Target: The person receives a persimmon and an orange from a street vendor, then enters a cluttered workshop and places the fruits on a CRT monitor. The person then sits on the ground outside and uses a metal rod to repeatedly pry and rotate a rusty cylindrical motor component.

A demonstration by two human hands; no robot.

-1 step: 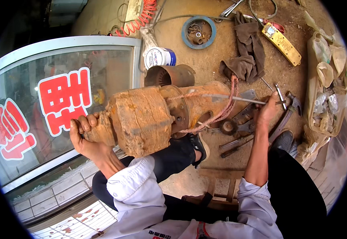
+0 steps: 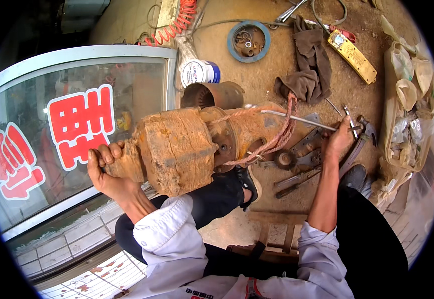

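My left hand [image 2: 108, 169] is closed round the narrow end of a heavy, rust-coated cylindrical machine [image 2: 174, 152] with a bolted flange [image 2: 224, 134]. My right hand [image 2: 337, 139] grips a thin metal rod [image 2: 307, 120], which reaches left across a pinkish twisted rope [image 2: 279, 142] draped over the machine's right part. The rod's tip lies near the upper strand of rope. An open rusty metal housing [image 2: 202, 94] sits behind the machine. Wrenches and a hammer [image 2: 370, 130] lie by my right hand, with rusty metal parts [image 2: 297, 158] below the machine's right end.
A framed glass panel [image 2: 22, 99] stands at left. Behind are a blue ring tray [image 2: 262, 47] of small parts, a white-and-blue bucket [image 2: 197, 73], brown cloth [image 2: 309, 60], a yellow control pendant [image 2: 351, 56] and coiled red hose [image 2: 169, 31]. A crate with plastic bags [image 2: 406, 124] stands at right.
The rod's left end has risen slightly, and my right hand has shifted a little to the right. My left hand and the machine look unmoved.
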